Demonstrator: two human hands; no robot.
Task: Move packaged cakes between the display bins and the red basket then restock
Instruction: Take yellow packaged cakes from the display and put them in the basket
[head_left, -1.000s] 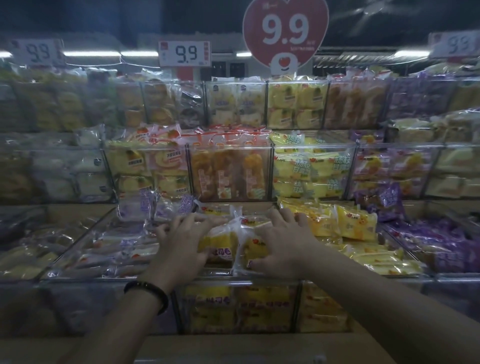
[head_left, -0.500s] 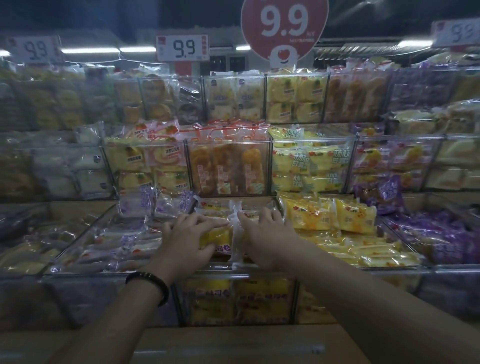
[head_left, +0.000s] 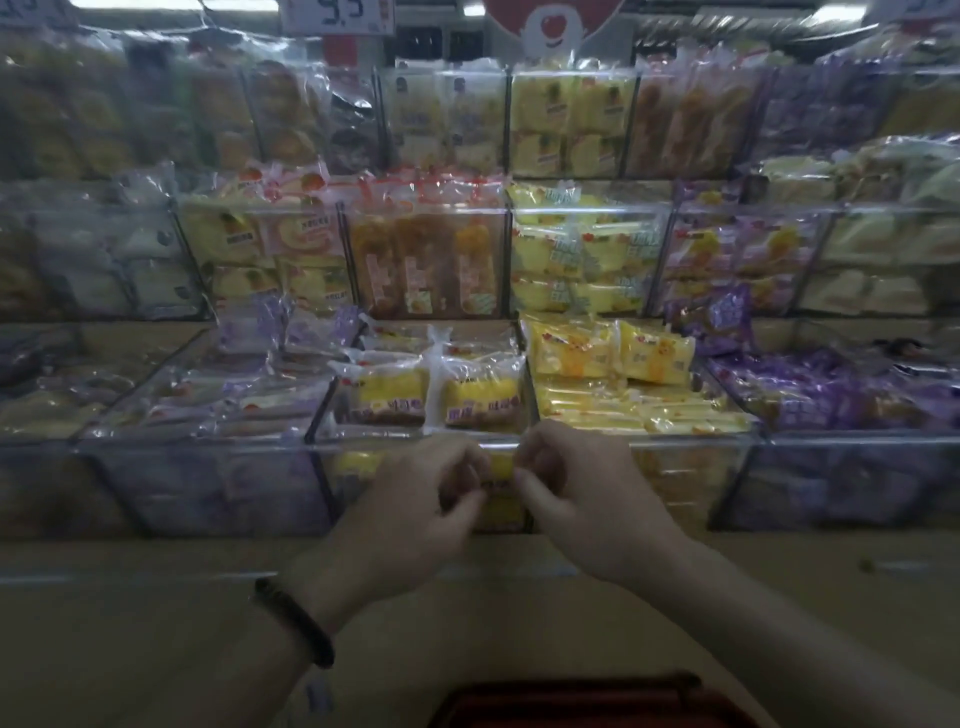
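Note:
Two yellow packaged cakes (head_left: 384, 392) (head_left: 483, 395) stand upright side by side at the front of the clear middle display bin (head_left: 415, 440). More yellow cakes show through its front wall. My left hand (head_left: 415, 499), with a black wrist band, and my right hand (head_left: 576, 493) hover close together just in front of that wall, below the rim. Both have their fingers curled in and I see nothing held in them. The red basket (head_left: 587, 701) shows as a dark red rim at the bottom edge, under my forearms.
Neighbouring clear bins hold purple-wrapped cakes (head_left: 831, 395) on the right, bright yellow packs (head_left: 613, 358) beside the middle bin, and pale packs (head_left: 228, 400) on the left. Two higher tiers of bins rise behind. A wooden ledge (head_left: 156, 597) runs along the front.
Both hands let go of the two yellow cakes in the middle bin and drew back toward me, down in front of its wall. The view tilted down, bringing the red basket into sight.

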